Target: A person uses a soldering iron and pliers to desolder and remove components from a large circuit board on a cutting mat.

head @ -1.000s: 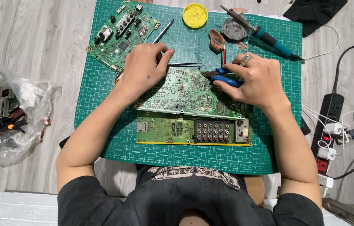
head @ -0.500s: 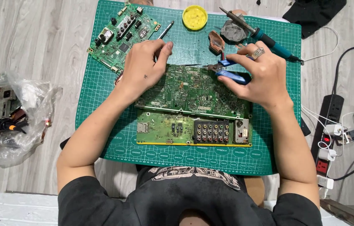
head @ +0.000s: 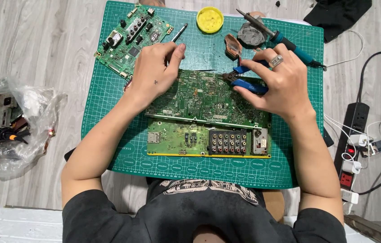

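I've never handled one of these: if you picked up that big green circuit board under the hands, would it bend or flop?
The circuit board looks like a thin, flat, rigid sheet, so it would probably stay stiff. It seems light for its area. It lies on another board, so a push might slide it unless the left hand steadies it.

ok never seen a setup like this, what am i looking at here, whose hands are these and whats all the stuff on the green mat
The single view comes from a camera worn on a person's head, looking down at their own bare hands. A green cutting mat lies on a wooden floor. On it, a large circuit board rests over a second board with round sockets. The left hand presses on the large board. The right hand holds blue-handled cutters. Farther off lie a smaller board, a yellow tin and a soldering iron.
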